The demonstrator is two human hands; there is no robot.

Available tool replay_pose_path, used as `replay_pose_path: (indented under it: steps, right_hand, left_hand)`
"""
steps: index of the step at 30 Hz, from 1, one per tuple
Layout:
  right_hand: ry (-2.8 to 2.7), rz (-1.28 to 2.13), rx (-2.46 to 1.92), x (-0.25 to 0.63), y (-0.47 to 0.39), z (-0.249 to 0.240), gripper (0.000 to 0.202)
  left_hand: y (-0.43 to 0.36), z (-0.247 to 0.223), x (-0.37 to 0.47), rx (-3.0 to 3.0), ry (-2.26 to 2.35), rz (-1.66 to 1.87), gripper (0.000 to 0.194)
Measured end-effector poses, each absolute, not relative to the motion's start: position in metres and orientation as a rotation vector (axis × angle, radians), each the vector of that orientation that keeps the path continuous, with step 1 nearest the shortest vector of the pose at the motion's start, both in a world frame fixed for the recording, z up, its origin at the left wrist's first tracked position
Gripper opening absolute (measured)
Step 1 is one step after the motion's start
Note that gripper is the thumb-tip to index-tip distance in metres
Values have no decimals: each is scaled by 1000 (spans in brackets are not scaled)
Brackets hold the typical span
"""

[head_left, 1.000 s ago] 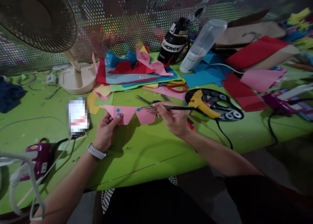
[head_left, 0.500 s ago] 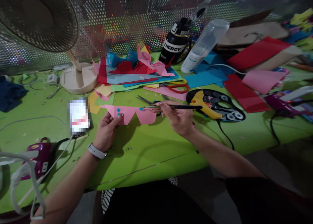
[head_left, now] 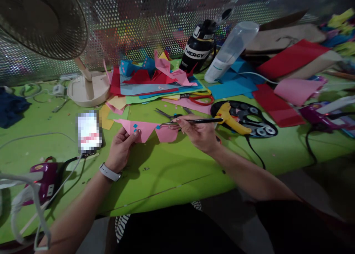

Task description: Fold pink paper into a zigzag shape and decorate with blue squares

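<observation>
My left hand (head_left: 122, 144) pinches the left part of a pink paper strip (head_left: 144, 130) with notches cut in its lower edge, thumb on top. Blue diamond-shaped paper bits (head_left: 135, 126) lie on the strip near that thumb. Held like a pen in my right hand (head_left: 200, 133) are slim black tweezers (head_left: 201, 121). Their thin tip meets another small blue diamond (head_left: 158, 127) at the strip's upper edge, above a notch. The strip's right end lies close to my right fingers, which partly cover it. Behind them are dark scissors (head_left: 166, 113), partly hidden.
A yellow glue gun (head_left: 231, 119) rests on a black tray (head_left: 267, 130) to the right. Coloured paper (head_left: 166, 87), a black bottle (head_left: 197, 48) and a clear bottle (head_left: 231, 54) stand behind. On the left are a fan (head_left: 88, 89), a phone (head_left: 88, 131) and a purple power block (head_left: 43, 180).
The tweezer tip and the blue diamond at it have moved slightly left and down on the pink strip. My left hand keeps its hold.
</observation>
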State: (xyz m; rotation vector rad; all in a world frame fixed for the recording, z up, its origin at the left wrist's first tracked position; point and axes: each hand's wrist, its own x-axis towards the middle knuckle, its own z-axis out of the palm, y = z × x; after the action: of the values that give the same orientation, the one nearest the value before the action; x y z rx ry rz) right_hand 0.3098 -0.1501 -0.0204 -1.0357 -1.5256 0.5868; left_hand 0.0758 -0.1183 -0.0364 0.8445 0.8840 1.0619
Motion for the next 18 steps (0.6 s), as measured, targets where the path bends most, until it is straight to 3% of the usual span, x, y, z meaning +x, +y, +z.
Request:
replay_pose_path:
  steps: [18]
  right_hand:
    - [-1468, 593, -1053, 308, -151, -21, 18]
  left_hand:
    - [-118, -37, 74, 837, 878, 1062, 31]
